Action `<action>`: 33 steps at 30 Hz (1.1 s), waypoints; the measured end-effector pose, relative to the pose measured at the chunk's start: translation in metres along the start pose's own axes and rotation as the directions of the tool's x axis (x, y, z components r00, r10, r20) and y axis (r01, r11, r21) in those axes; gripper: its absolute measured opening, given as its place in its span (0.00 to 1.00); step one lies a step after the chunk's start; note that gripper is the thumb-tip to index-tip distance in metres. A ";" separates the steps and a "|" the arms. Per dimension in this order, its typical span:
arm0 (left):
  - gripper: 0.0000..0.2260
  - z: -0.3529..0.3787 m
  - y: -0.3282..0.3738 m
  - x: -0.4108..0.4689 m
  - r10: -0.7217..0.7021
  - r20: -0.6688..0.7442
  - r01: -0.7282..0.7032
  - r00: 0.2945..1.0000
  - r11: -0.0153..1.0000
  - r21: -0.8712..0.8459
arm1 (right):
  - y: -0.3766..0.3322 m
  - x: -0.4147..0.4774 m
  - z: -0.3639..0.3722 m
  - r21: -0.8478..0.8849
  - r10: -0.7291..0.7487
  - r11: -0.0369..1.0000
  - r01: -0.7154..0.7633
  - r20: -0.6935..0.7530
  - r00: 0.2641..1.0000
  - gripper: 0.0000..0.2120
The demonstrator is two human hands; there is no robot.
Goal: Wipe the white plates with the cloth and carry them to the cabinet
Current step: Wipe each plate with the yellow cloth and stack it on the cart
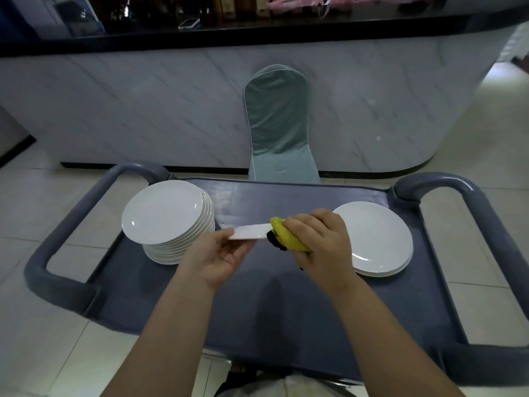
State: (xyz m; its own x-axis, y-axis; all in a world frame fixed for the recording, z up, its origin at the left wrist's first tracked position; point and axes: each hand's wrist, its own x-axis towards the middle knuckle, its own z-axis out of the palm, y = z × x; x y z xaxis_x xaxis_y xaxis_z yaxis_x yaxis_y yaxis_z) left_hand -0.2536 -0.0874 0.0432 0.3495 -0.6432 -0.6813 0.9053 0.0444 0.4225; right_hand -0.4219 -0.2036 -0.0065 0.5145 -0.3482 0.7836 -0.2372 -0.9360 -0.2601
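the left hand (217, 259) holds one white plate (249, 233) up in the air over the blue cart (272, 296). the plate is seen from the side, so it looks like a thin white strip. the thumb and fingers pinch its left rim.

the right hand (320, 242) is curled tight round a yellow cloth (286, 234) that has a black bit under it. the cloth is pressed on the right end of the held plate.

on the left of the cart stands a tall stack of plates (163, 216), and its top plates lean a little. it is just beside the left hand. on the right of the cart sits a short stack of plates (375, 239), lying flat, just behind the right hand.

the cart has a thick grey handle (57, 233) on each side. it stands on a pale tile floor (34, 196).

past the cart is a chair (277, 124) in a light green cover, set close to a grey marble counter (143, 110). a phone (189, 23) lies on the dark counter top. the things behind it are too dark and blurry to read any words on them.
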 end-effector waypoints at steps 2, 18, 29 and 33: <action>0.07 -0.006 -0.006 0.001 0.026 0.048 -0.028 0.999 0.999 0.037 | 0.011 -0.003 -0.008 0.050 -0.001 0.999 -0.003 0.083 0.997 0.12; 0.22 -0.022 -0.038 -0.004 0.278 0.408 -0.393 0.869 0.891 0.228 | -0.032 0.027 0.000 0.053 0.037 0.997 -0.051 0.232 0.972 0.19; 0.19 -0.008 -0.036 -0.012 0.402 0.430 -0.543 0.808 0.792 0.279 | -0.023 0.039 0.007 0.033 0.212 0.976 -0.214 0.037 0.976 0.18; 0.19 -0.013 -0.026 -0.008 0.408 0.420 -0.534 0.811 0.809 0.246 | -0.004 0.015 0.000 0.028 0.075 0.997 -0.079 0.113 0.991 0.17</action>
State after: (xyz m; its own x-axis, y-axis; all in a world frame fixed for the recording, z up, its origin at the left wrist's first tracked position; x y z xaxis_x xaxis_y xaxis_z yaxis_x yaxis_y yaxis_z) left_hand -0.2771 -0.0733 0.0301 0.5515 -0.8242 -0.1290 0.4859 0.1916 0.8527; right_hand -0.4136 -0.2046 0.0065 0.5854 -0.4212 0.6928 -0.2542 -0.9067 -0.3364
